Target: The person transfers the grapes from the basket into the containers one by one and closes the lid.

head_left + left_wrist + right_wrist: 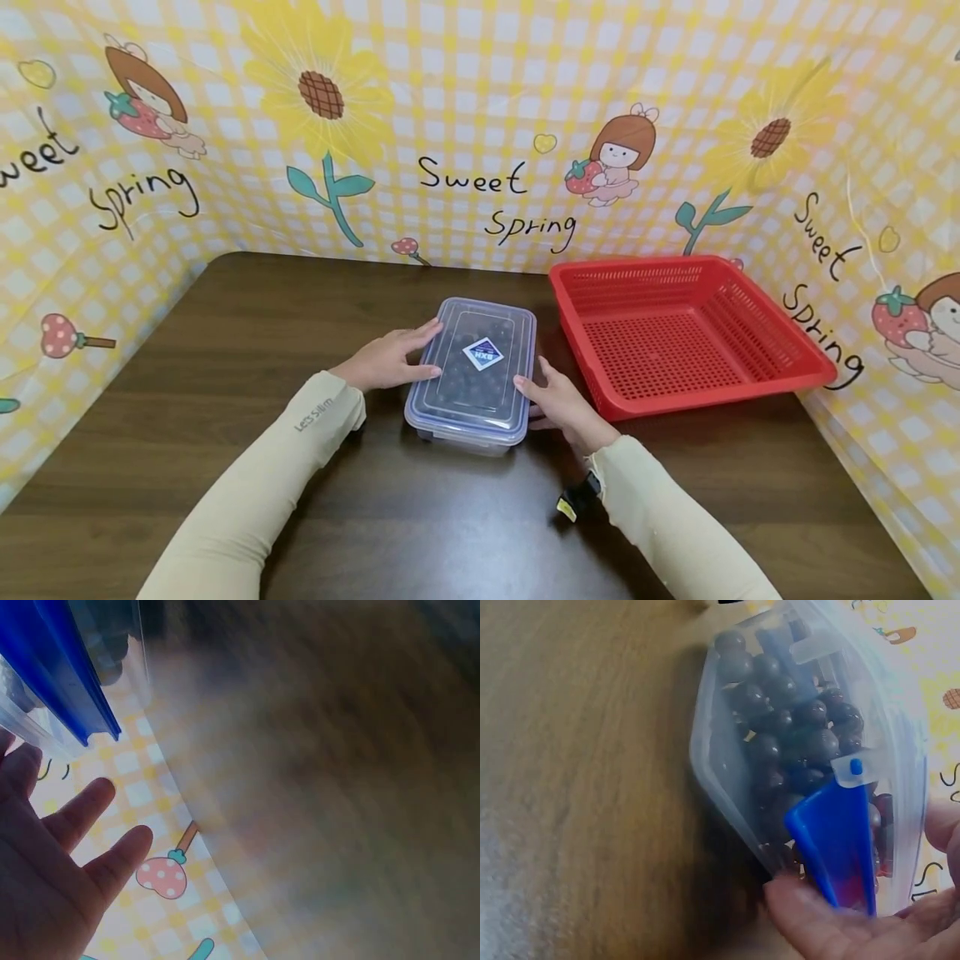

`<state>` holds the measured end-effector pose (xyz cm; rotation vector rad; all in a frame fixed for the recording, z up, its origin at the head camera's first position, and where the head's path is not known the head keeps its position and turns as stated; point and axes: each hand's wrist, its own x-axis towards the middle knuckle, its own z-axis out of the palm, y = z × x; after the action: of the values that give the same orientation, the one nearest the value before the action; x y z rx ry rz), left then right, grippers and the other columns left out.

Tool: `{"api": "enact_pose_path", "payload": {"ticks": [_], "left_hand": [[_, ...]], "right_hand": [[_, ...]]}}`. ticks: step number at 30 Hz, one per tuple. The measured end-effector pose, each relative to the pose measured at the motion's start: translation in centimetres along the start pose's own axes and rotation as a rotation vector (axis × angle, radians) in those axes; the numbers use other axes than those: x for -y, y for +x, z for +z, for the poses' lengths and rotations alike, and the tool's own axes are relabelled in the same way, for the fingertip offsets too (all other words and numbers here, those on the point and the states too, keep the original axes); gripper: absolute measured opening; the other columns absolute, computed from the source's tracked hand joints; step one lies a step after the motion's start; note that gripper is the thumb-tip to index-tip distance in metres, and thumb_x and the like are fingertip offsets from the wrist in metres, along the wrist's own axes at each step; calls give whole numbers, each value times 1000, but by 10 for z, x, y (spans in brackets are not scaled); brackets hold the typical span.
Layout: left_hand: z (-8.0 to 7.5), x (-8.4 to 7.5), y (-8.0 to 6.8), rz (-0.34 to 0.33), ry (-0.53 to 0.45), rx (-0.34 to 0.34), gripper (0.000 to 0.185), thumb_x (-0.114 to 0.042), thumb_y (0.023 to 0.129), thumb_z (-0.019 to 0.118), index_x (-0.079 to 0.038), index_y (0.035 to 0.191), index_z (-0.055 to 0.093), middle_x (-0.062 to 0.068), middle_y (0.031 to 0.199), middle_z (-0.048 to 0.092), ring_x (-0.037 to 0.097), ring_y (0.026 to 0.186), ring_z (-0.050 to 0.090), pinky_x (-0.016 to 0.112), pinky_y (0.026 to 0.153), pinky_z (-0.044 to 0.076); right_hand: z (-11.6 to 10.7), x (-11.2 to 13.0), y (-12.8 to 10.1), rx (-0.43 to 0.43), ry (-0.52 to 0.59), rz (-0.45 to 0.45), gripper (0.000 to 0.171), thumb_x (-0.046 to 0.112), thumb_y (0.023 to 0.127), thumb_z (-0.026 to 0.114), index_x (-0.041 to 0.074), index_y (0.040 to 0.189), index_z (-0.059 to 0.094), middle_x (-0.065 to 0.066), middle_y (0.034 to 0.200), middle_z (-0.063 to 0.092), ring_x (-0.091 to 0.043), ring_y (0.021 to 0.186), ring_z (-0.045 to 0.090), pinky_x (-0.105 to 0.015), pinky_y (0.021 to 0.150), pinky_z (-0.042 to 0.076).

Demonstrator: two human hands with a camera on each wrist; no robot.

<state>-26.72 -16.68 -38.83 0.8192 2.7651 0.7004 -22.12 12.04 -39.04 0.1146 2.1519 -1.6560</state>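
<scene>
Cream sleeves reach in from the near edge of the dark wooden table (pixel 225 333), and both hands meet at a clear plastic container (pixel 474 372) standing near the middle of the table, lid on, full of dark round berries (pixel 787 731). On its left side, the left hand (pixel 386 360) lies with straight fingers against the long wall and lid rim; the left wrist view shows the fingers (pixel 90 806) spread and relaxed, curled round nothing, beside a blue side clasp (pixel 64 675). On the right side, the right hand (pixel 558 406) touches the container's right wall, and the right wrist view shows its fingertips (pixel 799 900) at the blue clasp (pixel 836 847) there, which stands swung out from the lid; whether they actually pinch it I cannot tell. I judge the step in hand to be unlatching the lid, so the next move would call for freeing any remaining clasps while steadying the box. Just right of the container, toward the table's right edge, sits a red mesh basket (pixel 787 371).
</scene>
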Motion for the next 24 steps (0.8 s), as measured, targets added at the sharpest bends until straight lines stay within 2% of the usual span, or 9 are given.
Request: {"api": "enact_pose_path", "payload": {"ticks": [4, 8, 11, 16, 24], "left_hand": [[-1, 4, -1, 17, -37, -1, 85, -52, 90, 59, -6, 152, 23, 12, 157, 18, 42, 139, 26, 58, 110, 23], [-3, 8, -1, 47, -105, 13, 86, -49, 90, 60, -4, 152, 21, 14, 157, 15, 40, 140, 22, 55, 111, 21], [-4, 11, -1, 64, -150, 30, 85, -43, 91, 63, -3, 151, 20, 13, 157, 14, 37, 141, 21, 53, 111, 22], [-4, 11, -2, 55, -191, 50, 85, -39, 90, 66, -4, 152, 20, 12, 157, 13, 36, 141, 20, 52, 111, 24], [-4, 8, 0, 40, -211, 66, 85, -39, 90, 66, -6, 152, 19, 10, 158, 13, 36, 141, 20, 52, 111, 23]], "right_hand": [[2, 1, 0, -23, 30, 16, 80, 27, 96, 59, 5, 154, 9, -21, 122, 59, -32, 98, 66, -51, 83, 52], [2, 5, 0, -59, 10, 19, 86, 27, 93, 62, 6, 154, 5, -23, 143, 41, -39, 113, 58, -56, 85, 49], [2, 6, 0, -74, 3, 20, 89, 26, 92, 64, 6, 154, 3, -22, 150, 31, -41, 119, 53, -58, 85, 47], [2, 9, 1, -78, 11, 20, 85, 22, 92, 65, 10, 155, 9, -20, 143, 43, -38, 109, 61, -55, 81, 51], [3, 13, 0, -85, -6, -29, 83, 14, 91, 65, 13, 155, 12, -20, 141, 45, -36, 97, 67, -49, 66, 57]]}}
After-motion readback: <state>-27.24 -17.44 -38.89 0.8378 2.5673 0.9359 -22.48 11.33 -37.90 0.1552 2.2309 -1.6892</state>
